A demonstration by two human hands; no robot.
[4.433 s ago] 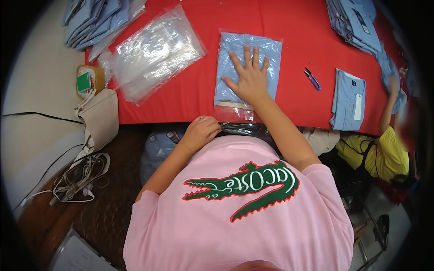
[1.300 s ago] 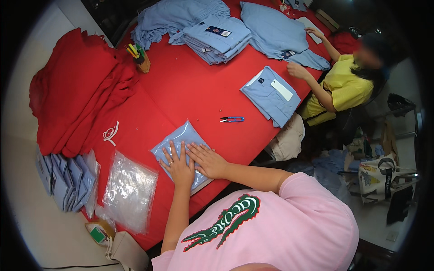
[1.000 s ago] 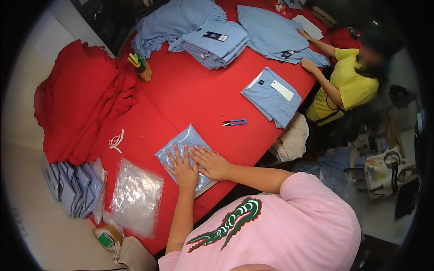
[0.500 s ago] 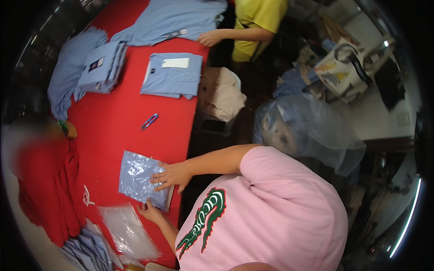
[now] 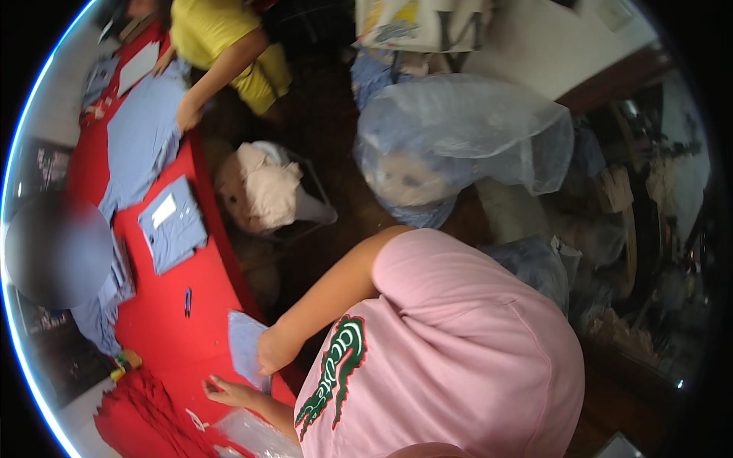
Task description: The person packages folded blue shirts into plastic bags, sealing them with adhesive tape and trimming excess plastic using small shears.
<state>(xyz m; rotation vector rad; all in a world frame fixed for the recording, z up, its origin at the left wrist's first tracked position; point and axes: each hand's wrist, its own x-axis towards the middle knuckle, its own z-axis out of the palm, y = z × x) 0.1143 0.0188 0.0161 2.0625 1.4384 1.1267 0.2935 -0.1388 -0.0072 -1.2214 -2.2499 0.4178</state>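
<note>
A folded light-blue shirt in a clear plastic bag [image 5: 246, 345] lies at the near edge of the red-covered table. My right hand [image 5: 276, 353] is closed at the side of this bagged shirt, its fingertips partly hidden. Beside its lower end, my left hand [image 5: 224, 391] is over the red cloth with fingers apart and holds nothing. Clear plastic bags [image 5: 256, 431] lie close to my left forearm. Farther up the table are a small pair of blue thread snips [image 5: 187, 302] and a folded blue shirt [image 5: 182, 233] with a white card [image 5: 164, 211] on it.
A person in yellow [image 5: 217, 46] handles a spread blue shirt [image 5: 145, 126] at the far end. Red garments [image 5: 141, 408] lie at the lower left. Right of the table stand a container with beige cloth [image 5: 267, 187] and a large clear sack [image 5: 427, 145].
The view has swung right. My right hand has gone from lying flat on the bagged shirt to closing at its side; my left hand has come off its lower edge.
</note>
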